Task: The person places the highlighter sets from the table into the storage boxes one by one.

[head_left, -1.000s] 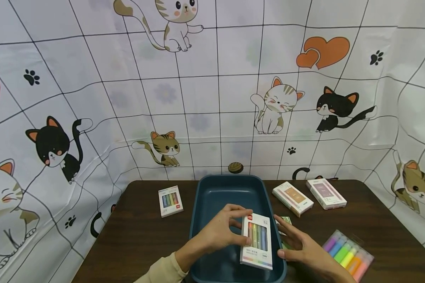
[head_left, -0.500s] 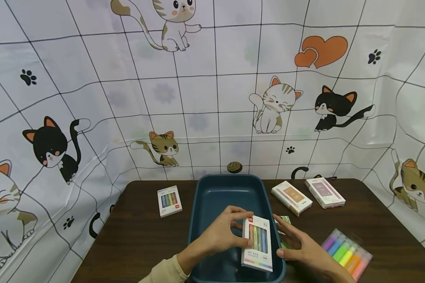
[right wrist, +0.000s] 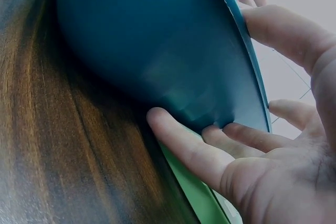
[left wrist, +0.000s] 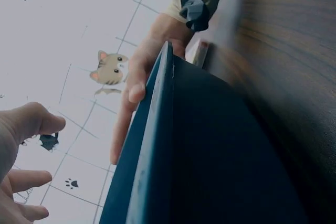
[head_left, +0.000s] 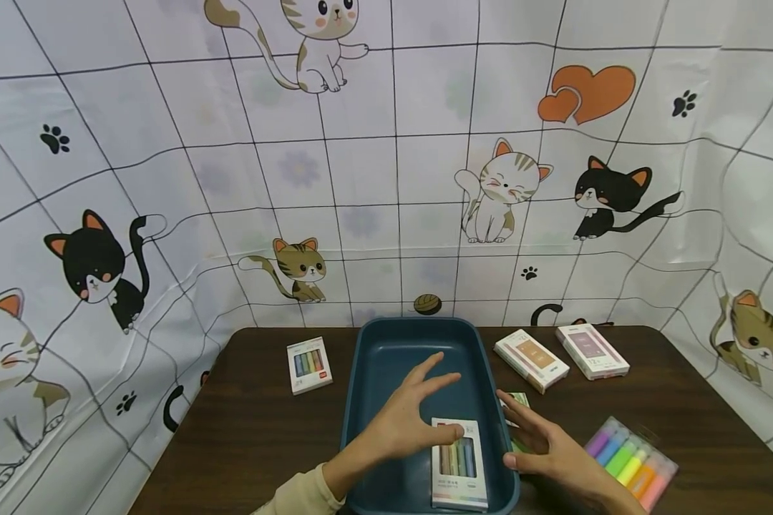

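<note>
- A white backdrop (head_left: 361, 179) printed with grid lines, cats, paw prints and orange hearts fills the far side and both flanks.
- A dark wood-grain table (head_left: 251, 436) stretches from the near side to the backdrop.
- A deep blue plastic tray (head_left: 396, 357), with rounded corners and long sides running near to far, sits mid-table.
- The left hand (head_left: 407, 422), in a cream sleeve (head_left: 299, 493), is over the tray with thumb and fingers spread wide apart; its thumb tip overlaps the windowed pen box in the head view, and whether they touch I cannot tell.
- The right hand (head_left: 547, 449) is at the tray's right side, thumb at the rim and extended fingers against the outer wall.
- A clear pack of highlighters (head_left: 631, 463), violet to pink, lies near right, just beyond that hand.
- The windowed pen box (head_left: 459, 468), white, lies face up inside the tray, near right.
- A mauve-panelled box (head_left: 592, 352) lies far right; a tan-panelled box (head_left: 532, 360) is just left of it.
- A smaller white box (head_left: 309, 365) with coloured sticks lies far left.
- A green package (right wrist: 197, 192), mostly hidden, is between tray and right hand.
</note>
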Tool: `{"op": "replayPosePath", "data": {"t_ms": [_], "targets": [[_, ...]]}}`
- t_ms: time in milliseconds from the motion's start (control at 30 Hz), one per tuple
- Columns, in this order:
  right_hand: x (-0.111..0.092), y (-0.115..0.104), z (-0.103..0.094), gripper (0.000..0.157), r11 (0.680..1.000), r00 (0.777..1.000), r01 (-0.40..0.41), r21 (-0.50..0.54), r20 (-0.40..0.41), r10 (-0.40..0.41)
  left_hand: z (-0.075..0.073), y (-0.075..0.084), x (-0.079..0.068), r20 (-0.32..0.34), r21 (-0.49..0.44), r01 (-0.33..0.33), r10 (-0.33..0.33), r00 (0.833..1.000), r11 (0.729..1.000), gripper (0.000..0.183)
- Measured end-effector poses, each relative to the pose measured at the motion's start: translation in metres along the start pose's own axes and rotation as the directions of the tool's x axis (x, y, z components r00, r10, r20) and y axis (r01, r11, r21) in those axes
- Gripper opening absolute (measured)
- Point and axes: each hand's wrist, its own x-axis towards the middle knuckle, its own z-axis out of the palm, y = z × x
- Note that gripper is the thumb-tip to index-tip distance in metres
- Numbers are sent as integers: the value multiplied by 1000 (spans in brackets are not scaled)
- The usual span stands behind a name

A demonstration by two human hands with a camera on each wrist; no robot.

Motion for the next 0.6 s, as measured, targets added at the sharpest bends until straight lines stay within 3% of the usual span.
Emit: {"op": "replayPosePath", "data": {"t_ms": [300,600], "targets": [[-1,-1,0,80,1000,1000,4,-8,1,-4,-3,3,-3,81,4,15,-15,997,1000,89],[-1,-1,1,79,1000,1000,-9,2,-8,9,-5,0,-6,65,134,-22,13,998,991,102]]}}
